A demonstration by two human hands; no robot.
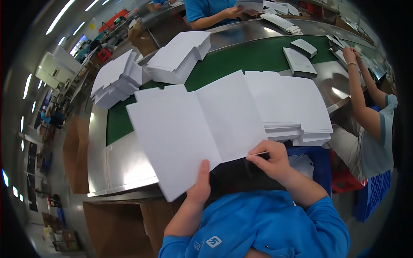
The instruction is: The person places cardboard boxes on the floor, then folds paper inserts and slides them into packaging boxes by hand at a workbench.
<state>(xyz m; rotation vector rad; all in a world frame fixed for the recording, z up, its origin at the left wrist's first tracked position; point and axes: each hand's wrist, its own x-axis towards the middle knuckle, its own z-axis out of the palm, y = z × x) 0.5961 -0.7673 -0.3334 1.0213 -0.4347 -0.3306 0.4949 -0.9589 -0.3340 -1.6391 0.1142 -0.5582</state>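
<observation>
A large white card blank (172, 129), creased down its middle with tabs along its far edge, is held up over the near edge of the metal table (129, 161). My left hand (200, 185) grips its lower edge near the crease, thumb on the face; the fingers behind are hidden. At the lower right corner, my right hand (273, 161) pinches the blank's edge between thumb and fingers. Just beyond that hand lies a stack of similar white blanks (292, 103), partly covered by the held one.
Two more stacks of blanks, a left stack (114, 77) and a back stack (176, 53), stand by the green surface (120, 124). Small white boxes (299, 62) lie at the back right. Co-workers sit right and opposite. A blue crate (320, 165) and open carton (112, 223) stand below.
</observation>
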